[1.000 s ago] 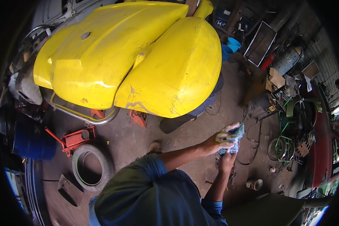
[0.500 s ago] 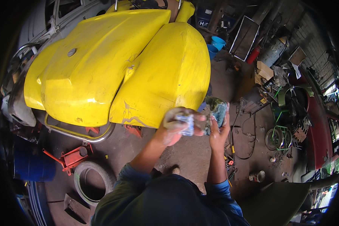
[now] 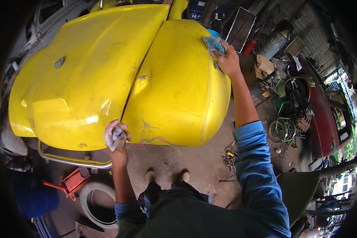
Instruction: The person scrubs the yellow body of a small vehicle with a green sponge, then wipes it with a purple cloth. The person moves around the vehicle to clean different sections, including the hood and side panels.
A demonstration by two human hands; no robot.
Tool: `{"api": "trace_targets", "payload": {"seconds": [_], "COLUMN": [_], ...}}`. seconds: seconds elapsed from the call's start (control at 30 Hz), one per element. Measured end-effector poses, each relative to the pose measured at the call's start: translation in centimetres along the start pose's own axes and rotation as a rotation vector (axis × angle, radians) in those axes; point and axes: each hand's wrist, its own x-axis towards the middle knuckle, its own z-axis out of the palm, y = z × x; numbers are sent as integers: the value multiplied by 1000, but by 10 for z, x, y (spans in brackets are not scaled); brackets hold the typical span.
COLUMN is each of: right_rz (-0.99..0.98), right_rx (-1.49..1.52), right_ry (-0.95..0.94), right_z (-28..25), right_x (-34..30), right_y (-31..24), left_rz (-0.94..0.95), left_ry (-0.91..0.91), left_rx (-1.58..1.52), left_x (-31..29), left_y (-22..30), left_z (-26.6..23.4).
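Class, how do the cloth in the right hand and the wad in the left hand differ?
The cloth is blue-green; the wad is whitish with some blue. The cloth is up against the yellow fender; the wad is lower in the picture. Both look crumpled.

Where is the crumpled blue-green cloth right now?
In the head view, above and right of centre, the crumpled blue-green cloth is in the person's bare right hand, at the outer side of the curved yellow fender.
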Motion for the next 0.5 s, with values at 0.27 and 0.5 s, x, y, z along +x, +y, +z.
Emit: {"api": "trace_targets", "payload": {"seconds": [0.27,0.5], "right_rz": [-123,-52], "right_rx": [-349,-124], "right_ry": [64,92], "right_z": [-18,-13], "right_x": [-216,-118], "right_y": [-115,-61], "left_rz": [442,529], "left_ry": [49,54], "left_rx": [781,753], "left_x": [1,-5], "left_y": [-93,-116], "left_z": [16,11]}}
